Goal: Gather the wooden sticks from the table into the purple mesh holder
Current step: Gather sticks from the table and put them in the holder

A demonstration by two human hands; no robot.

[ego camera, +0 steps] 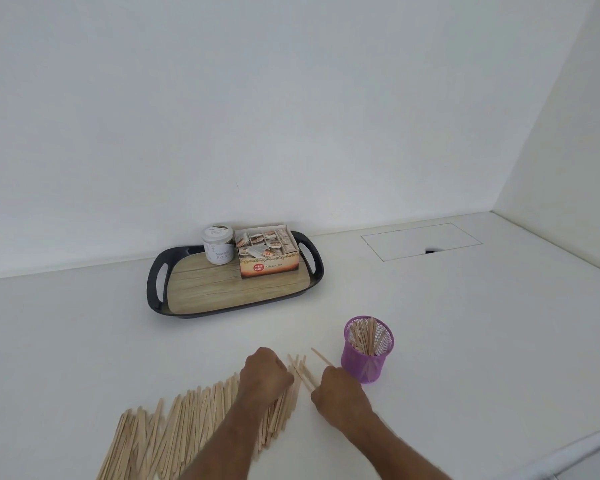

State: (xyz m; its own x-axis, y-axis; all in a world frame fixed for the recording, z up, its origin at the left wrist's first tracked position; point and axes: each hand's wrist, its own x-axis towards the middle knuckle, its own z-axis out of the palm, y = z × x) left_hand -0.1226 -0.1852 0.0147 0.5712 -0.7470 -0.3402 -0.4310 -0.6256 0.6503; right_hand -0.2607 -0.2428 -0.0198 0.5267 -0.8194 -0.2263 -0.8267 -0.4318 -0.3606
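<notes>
right hand pinching a few sticks just left of purple mesh holder; left hand fisted on the pile: tip ends in upright.

Bare forearms, sleeveless, ringless hands

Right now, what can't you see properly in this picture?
Head view, the only one:
- Sticks: the pile runs off the bottom edge and under the left hand, so no count.
- Right hand: its fingers curl away, hiding its grip on a few sticks.
- Holder: its wall hides how deep the sticks inside go.
- Jar: label too small to read fully.
</notes>
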